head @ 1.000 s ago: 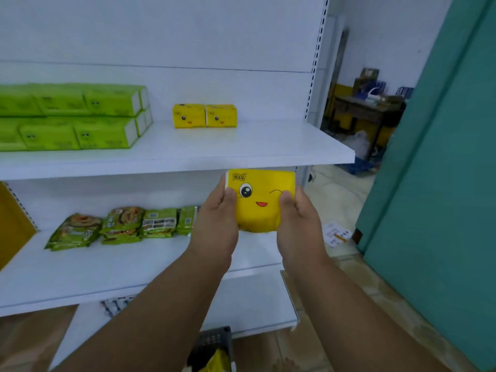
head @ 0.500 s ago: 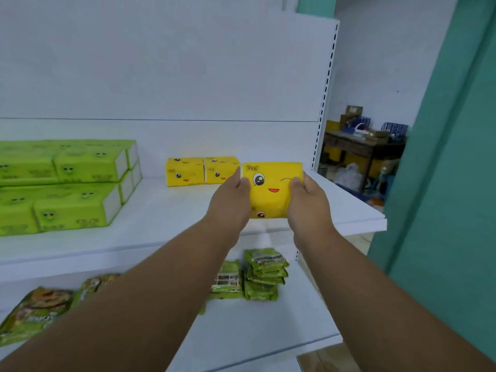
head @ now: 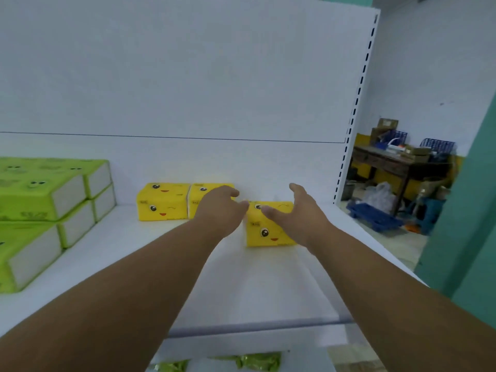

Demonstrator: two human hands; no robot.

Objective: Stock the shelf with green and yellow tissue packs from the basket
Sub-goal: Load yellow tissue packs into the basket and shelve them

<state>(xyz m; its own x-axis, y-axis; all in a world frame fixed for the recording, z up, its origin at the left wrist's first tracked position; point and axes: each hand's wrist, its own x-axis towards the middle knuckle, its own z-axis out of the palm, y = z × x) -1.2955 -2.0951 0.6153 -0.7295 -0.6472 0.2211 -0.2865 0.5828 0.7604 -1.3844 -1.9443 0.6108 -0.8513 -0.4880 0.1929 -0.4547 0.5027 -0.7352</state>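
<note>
A white shelf (head: 112,264) with a tall white back panel fills most of the view, its perforated upright running down the right edge. At the left end of the shelf sits a stack of green tissue packs (head: 45,210), two layers high, with their white ends facing right. Toward the back, against the panel, two yellow tissue packs (head: 162,202) stand side by side and touching, each printed with a cartoon face. A third yellow tissue pack (head: 261,232) rests on the shelf just to their right and a little nearer the front edge, face side toward the camera.

Both arms reach in over the shelf. The left hand (head: 218,208) hovers at the upper left corner of the third pack, fingers loosely curled, and partly covers the second pack behind it; whether its fingertips touch the third pack is hard to tell. The right hand (head: 300,213) is at the pack's right side with fingers spread and straight, the thumb lying across the top edge; it does not pinch anything.

Beyond the upright, a dark wooden desk (head: 389,162) stands against a yellow-and-white wall. Below the shelf's front edge, green snack packets (head: 252,359) show on the lower level.
</note>
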